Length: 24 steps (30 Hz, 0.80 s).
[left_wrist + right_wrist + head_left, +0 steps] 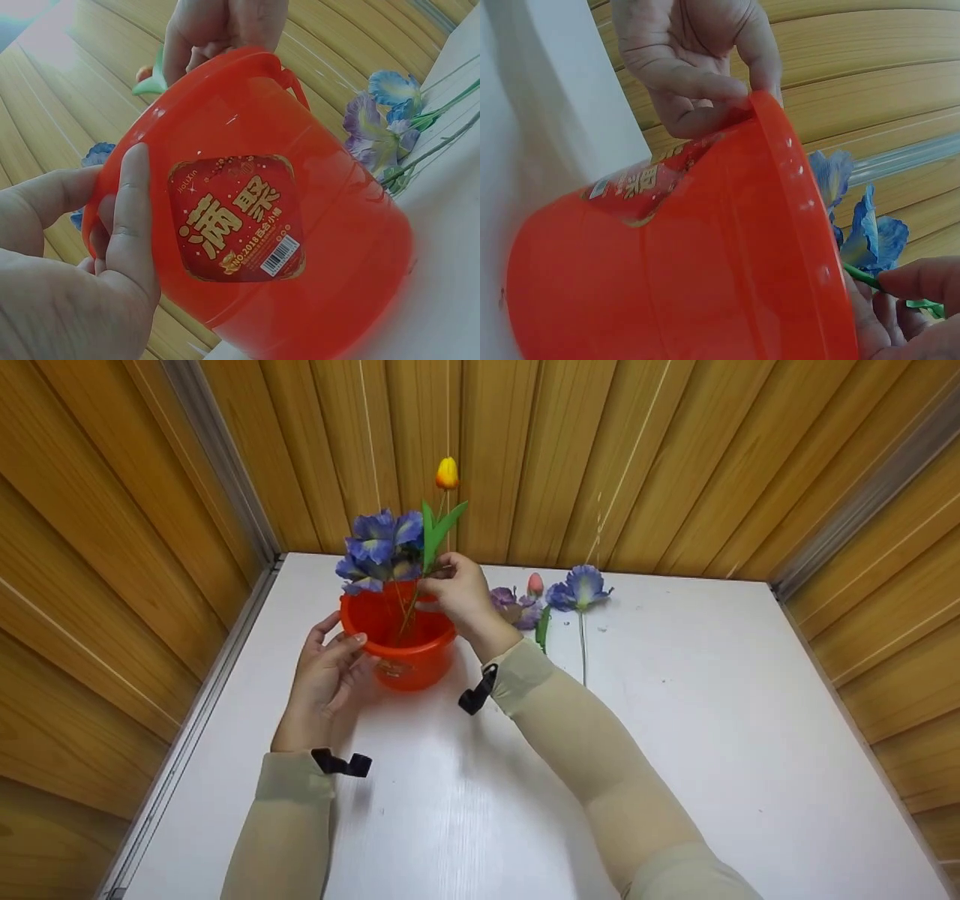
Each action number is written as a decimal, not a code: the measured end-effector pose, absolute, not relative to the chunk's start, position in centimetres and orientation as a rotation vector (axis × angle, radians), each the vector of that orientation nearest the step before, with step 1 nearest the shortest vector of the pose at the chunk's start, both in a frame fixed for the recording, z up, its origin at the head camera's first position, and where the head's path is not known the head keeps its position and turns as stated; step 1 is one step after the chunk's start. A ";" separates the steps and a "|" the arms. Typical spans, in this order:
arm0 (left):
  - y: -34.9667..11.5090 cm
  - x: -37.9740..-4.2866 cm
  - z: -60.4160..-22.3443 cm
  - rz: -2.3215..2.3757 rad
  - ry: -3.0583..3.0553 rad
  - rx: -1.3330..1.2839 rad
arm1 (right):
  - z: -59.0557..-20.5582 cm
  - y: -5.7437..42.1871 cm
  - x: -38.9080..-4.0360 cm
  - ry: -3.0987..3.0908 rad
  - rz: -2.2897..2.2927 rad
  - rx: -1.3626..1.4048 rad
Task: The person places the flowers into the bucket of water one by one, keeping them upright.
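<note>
An orange-red plastic bucket stands on the white table with a label on its side. My left hand grips the bucket's rim at the left, thumb on the outer wall in the left wrist view. Blue artificial irises lean out over the bucket's back left, their stems inside it. My right hand is over the bucket's right rim. Its thumb and fingers pinch a green stem; above it rise green leaves and a yellow-orange tulip. The stem's lower end is hard to make out.
Right of the bucket lie a purple iris, a pink tulip bud and a blue iris with a long stem. Wood-patterned panels wall the white table at the back and both sides.
</note>
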<state>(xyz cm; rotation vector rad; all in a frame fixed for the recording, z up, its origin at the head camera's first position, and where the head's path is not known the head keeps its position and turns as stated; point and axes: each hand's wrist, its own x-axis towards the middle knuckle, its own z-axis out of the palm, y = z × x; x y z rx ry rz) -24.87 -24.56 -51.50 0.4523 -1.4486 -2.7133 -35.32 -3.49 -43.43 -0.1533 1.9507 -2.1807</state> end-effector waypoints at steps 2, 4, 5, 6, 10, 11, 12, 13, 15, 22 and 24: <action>-24.5 -24.9 -51.5 -2.712 -1.449 0.452 | -43.3 -3.9 -35.4 1.983 -2.121 -0.151; -24.6 -24.9 -51.5 -2.717 -1.448 0.454 | -43.2 -4.2 -35.4 2.009 -2.066 -0.149; -24.6 -24.9 -51.5 -2.719 -1.448 0.456 | -43.2 -4.3 -35.5 2.022 -2.041 -0.146; -24.6 -24.9 -51.5 -2.720 -1.449 0.458 | -43.2 -4.4 -35.5 2.033 -2.017 -0.144; -24.6 -24.9 -51.4 -2.727 -1.445 0.470 | -43.3 -4.6 -35.7 2.074 -1.939 -0.132; -24.6 -25.0 -51.4 -2.730 -1.442 0.475 | -43.3 -4.5 -35.7 2.078 -1.927 -0.127; -24.6 -25.0 -51.3 -2.733 -1.438 0.477 | -43.2 -4.5 -35.8 2.083 -1.918 -0.125; -24.6 -25.0 -51.3 -2.737 -1.432 0.480 | -43.2 -4.4 -35.8 2.089 -1.908 -0.121; -24.5 -25.0 -51.3 -2.740 -1.425 0.484 | -43.1 -4.3 -35.8 2.098 -1.899 -0.118; -24.5 -25.0 -51.5 -2.722 -1.431 0.443 | -43.0 -4.1 -35.9 2.110 -1.884 -0.113; -24.4 -25.0 -51.5 -2.712 -1.434 0.428 | -43.0 -4.1 -35.8 2.090 -1.902 -0.105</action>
